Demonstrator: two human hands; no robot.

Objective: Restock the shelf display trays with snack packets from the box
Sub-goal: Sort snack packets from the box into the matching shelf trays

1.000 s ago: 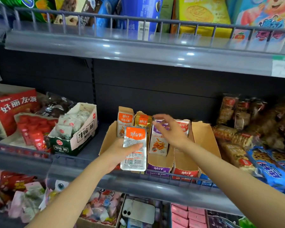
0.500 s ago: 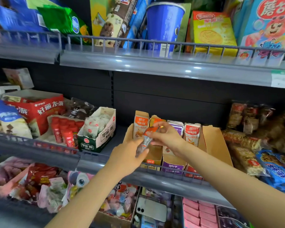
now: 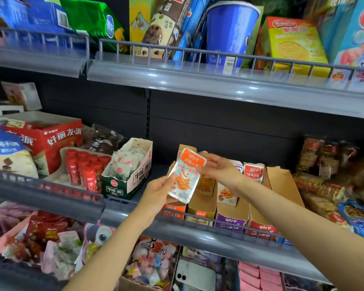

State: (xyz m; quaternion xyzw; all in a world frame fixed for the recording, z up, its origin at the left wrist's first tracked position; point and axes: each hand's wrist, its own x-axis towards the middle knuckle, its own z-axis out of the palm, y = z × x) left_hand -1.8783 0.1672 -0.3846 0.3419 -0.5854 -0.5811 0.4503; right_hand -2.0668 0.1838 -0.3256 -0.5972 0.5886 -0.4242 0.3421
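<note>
The left hand (image 3: 159,192) holds an orange snack packet (image 3: 185,175) by its lower left edge, the grip closed on it. The right hand (image 3: 221,171) pinches the upper right edge. The packet is upright in the air, over the row of cardboard trays (image 3: 231,219) at the front edge of the middle shelf (image 3: 198,237). I think the placing step is in hand. Next the packet should go down into the orange tray (image 3: 176,210) at the left end, kept straight so it does not bend.
</note>
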